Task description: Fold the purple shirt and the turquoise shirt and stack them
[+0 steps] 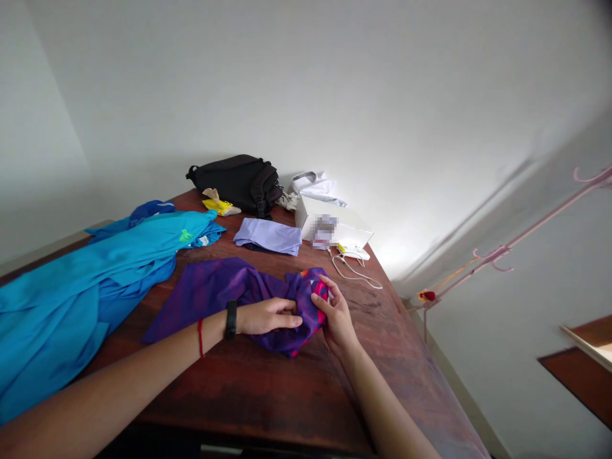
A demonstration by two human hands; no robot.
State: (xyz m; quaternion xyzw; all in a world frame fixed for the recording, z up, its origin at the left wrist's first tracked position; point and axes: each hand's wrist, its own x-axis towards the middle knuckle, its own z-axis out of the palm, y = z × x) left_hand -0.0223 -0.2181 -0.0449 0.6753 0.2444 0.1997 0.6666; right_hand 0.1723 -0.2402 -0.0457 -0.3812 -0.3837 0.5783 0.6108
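A purple cloth (220, 287) with pink and red patches at its right end lies bunched on the dark wooden table (239, 389). My left hand (270, 315), with a black band and a red string on its wrist, is closed on the middle of the cloth; some of its fingertips are hidden in the folds. The right end of the cloth is pinched between the thumb and fingers of my right hand (336, 315). Just behind the cloth lies a folded lavender cloth (270, 236).
Blue garments (95, 274) cover the table's left side. Along the back are a black backpack (234, 182), a yellow packet (217, 205), white cloth (315, 185) and a white box (349, 223) with a white cable (356, 275). A pink rack (516, 239) stands at the right.
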